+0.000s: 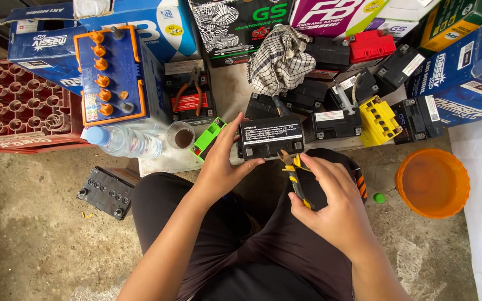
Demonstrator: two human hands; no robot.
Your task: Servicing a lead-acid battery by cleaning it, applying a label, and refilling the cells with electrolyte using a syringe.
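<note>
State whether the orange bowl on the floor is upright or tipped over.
Upright: the orange bowl sits on the floor with its round opening facing up toward the camera.

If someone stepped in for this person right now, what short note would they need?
Left hand: grips the left end of the small black battery, steadying it over the lap.
Right hand: holds yellow-handled pliers, tips at the battery's lower right corner.
Nearby: more small batteries, a checked cloth, a water bottle, an orange tub.
Done: battery picked out, pliers applied.
Left: whatever the pliers are working at the corner; what they grip is too small to tell.

Blue, black, purple and perhaps green cartons (330,17) line the top; a white label (273,134) fronts the held battery.
</note>
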